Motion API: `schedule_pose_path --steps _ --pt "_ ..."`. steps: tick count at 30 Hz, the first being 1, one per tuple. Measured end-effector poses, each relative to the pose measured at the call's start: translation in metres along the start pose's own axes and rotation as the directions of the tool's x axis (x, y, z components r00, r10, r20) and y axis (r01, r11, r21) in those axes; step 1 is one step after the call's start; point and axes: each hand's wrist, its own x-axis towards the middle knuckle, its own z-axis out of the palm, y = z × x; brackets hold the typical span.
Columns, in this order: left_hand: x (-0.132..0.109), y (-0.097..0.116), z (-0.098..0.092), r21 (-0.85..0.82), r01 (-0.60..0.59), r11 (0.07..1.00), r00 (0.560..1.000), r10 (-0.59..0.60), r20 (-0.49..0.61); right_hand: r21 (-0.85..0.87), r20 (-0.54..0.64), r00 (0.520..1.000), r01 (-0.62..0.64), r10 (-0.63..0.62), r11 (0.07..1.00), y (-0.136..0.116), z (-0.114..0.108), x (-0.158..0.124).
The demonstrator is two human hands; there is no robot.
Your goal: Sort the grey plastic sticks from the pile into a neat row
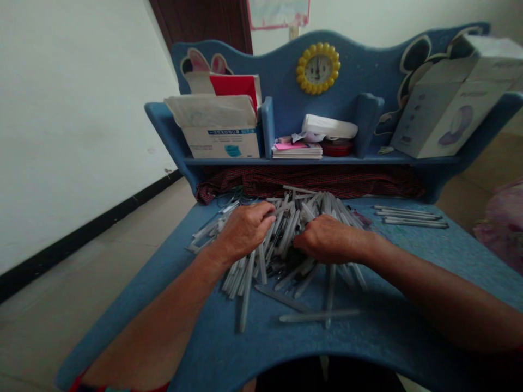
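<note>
A heap of translucent plastic pen barrels [263,264] lies on the blue desk, pointing many ways. My left hand [245,226] is closed at the heap's left side, thumb and fingers pinched together, with a pale pen barrel [283,208] reaching out from the fingertips. My right hand [327,238] is curled in among the barrels on the other side; its fingertips are turned away, so what they hold is hidden. Nearer to me, one loose barrel [304,317] lies crosswise. Several pens [412,216] with darker insides rest side by side at the right.
Behind the heap runs a folded dark red checked cloth [314,181]. The desk's blue shelf [368,159] holds a face-mask box [220,142], notepads [297,152] and a large white carton [445,103]. A yellow flower-shaped clock [318,69] hangs above. The desk's curved front edge [310,356] is close.
</note>
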Motion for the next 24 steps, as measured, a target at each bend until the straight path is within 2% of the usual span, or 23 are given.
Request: schedule_pose_path --steps 3,6,9,11,16,20,24 --pt "0.000 0.001 0.002 -0.020 0.013 1.000 1.000 -0.013 0.006 -0.036 -0.007 0.997 -0.077 0.077 0.996 0.000 -0.008 -0.008" --pt "0.000 0.002 0.005 -0.040 0.023 0.999 1.000 -0.023 -0.004 -0.067 -0.065 0.990 -0.129 0.125 0.989 -0.015 -0.014 -0.028" --pt "0.000 0.003 0.009 -0.052 0.027 0.998 0.999 -0.029 -0.027 0.007 -0.141 0.988 0.064 -0.063 0.998 -0.037 -0.012 -0.051" --pt "0.000 0.004 0.011 -0.054 0.035 0.998 0.999 -0.037 -0.038 0.060 -0.192 0.976 0.115 -0.102 0.992 -0.043 -0.006 -0.058" --pt "0.001 0.008 0.013 -0.044 0.046 0.998 0.998 -0.048 -0.031 0.117 -0.274 0.960 -0.019 0.050 0.993 -0.027 0.011 -0.051" --pt "0.001 0.011 0.014 -0.070 0.040 0.997 0.999 -0.042 -0.028 0.171 -0.289 0.955 -0.012 0.062 0.985 -0.018 0.014 -0.047" --pt "0.000 0.012 0.015 -0.092 0.019 0.996 0.999 -0.022 -0.029 0.139 -0.313 0.948 -0.022 0.064 0.990 -0.015 0.010 -0.052"
